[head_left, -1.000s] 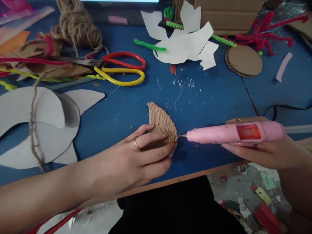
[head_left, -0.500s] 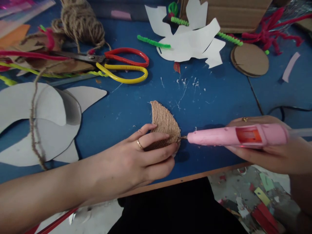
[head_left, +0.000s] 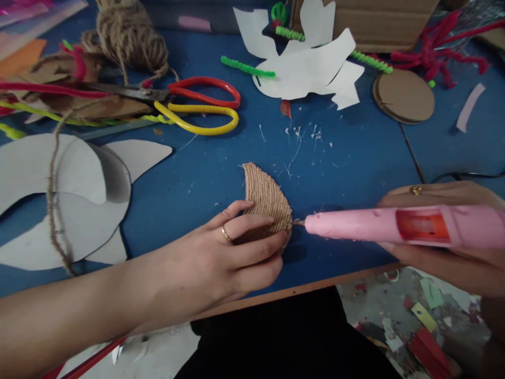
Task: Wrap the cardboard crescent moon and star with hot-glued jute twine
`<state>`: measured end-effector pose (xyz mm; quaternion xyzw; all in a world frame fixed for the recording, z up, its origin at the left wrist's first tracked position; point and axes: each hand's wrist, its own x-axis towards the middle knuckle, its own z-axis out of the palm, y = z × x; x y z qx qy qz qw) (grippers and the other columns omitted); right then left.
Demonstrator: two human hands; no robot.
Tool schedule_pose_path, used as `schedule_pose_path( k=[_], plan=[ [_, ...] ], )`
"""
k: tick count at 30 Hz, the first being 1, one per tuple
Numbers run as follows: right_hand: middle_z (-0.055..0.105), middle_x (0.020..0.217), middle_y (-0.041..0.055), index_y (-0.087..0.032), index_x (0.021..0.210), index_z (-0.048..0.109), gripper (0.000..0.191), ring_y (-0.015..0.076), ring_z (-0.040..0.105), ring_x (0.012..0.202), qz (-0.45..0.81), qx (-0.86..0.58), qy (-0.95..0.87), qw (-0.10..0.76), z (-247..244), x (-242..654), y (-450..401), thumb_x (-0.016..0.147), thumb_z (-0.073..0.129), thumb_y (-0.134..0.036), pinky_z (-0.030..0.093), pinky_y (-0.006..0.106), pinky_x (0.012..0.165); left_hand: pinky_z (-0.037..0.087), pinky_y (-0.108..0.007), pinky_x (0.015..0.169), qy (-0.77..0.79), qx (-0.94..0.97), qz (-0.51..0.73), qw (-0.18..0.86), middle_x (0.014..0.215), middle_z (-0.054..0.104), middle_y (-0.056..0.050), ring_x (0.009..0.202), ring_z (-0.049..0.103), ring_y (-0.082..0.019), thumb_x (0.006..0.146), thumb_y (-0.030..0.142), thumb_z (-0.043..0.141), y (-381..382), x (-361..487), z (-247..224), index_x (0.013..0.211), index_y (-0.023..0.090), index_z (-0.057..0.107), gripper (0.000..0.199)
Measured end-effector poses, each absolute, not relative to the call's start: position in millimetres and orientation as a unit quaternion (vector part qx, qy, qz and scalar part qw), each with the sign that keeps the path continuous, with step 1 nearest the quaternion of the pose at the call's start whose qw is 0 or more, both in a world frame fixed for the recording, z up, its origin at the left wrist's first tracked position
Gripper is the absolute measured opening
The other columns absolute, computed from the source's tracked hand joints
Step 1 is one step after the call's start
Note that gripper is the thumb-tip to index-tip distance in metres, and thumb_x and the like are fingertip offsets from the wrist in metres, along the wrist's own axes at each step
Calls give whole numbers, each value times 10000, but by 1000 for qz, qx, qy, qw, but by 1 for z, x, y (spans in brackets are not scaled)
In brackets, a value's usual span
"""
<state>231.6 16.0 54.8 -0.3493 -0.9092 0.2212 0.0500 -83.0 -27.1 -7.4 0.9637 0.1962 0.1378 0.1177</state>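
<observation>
Your left hand (head_left: 221, 258) lies palm down over the twine-covered piece (head_left: 268, 195), in the middle near the front edge of the blue table (head_left: 221, 168). Your fingers curl over the piece and hold it, with small gaps between them. Your thumb is hidden, so I can't tell if it pinches from below.

Your right hand (head_left: 453, 263) is wrapped around the pink glue gun (head_left: 355, 223). Its thin metal tip (head_left: 299, 222) points at the right edge of the piece and seems to touch it.

What has just changed is the gun. Its back end has swung to the right and looks bigger, and your right hand has gone with it. The tip is at nearly the same spot, so I think you are gluing that same bit of edge.

Half a second ago, a clear stick showed behind the gun; now it is out of sight. Your left hand and the piece look just the same.

Farther out, white glue bits (head_left: 298, 134) dot the table, and the scissors (head_left: 201, 130) lie beside the ball of twine (head_left: 132, 39).
</observation>
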Motion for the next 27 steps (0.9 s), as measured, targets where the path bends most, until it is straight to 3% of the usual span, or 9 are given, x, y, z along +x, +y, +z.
schedule_pose_path(
  k=[7,18,27],
  plan=[
    [444,529,-55,-265,708,415,171,134,393,418,227,-310,-922,57,57,220,18,847,510,-232,281,319,395,151,-461,1211,201,963,136,116,1370,558,-16,1303,437,-257,970,196,393,-27,-82,-5,1157,223,621,297],
    [458,538,-22,-252,677,425,189,160,418,436,226,-328,-916,56,57,226,22,827,540,-242,303,340,435,162,-473,1208,196,966,127,110,1399,538,-9,1308,432,-251,977,189,355,-27,-83,-5,1179,232,613,331],
    [486,576,-14,-254,724,525,117,150,460,455,207,-340,-916,53,56,231,28,831,567,-278,330,325,426,170,-484,1206,200,966,126,106,1402,533,3,1326,409,-275,980,188,350,-28,-83,-6,1191,230,608,336]
  ],
)
